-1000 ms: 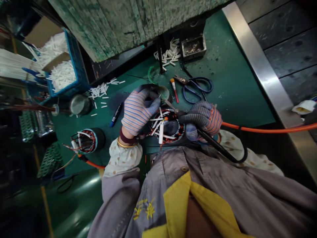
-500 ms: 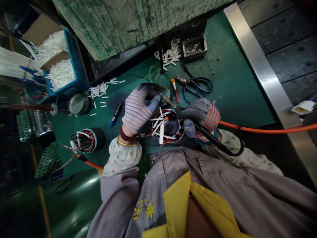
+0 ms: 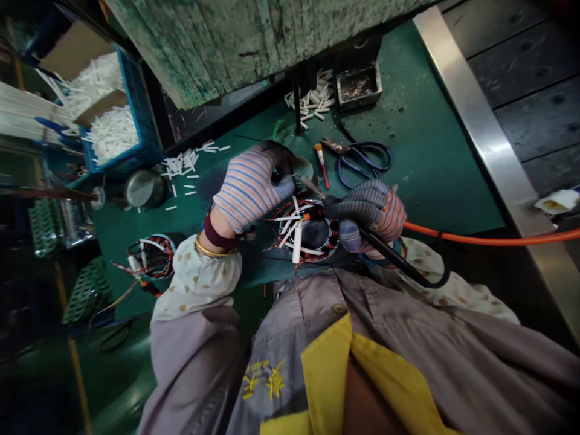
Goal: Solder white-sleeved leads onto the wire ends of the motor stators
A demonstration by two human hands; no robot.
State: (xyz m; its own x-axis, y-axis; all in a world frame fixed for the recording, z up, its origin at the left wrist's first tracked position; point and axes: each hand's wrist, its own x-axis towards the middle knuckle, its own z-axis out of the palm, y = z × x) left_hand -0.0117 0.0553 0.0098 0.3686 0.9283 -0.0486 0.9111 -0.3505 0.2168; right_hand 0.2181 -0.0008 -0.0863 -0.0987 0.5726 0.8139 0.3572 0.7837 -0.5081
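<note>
Part of soldering iron (image 3: 313, 187) hidden inside right hand (image 3: 374, 212).

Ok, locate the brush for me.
In the head view, the brush lies on the green bench just right of centre, left of the blue-handled pliers.

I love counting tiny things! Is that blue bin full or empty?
Quite full: white pieces lie heaped in the blue bin, either side of a cardboard flap. How deep they go, I cannot tell.
</note>
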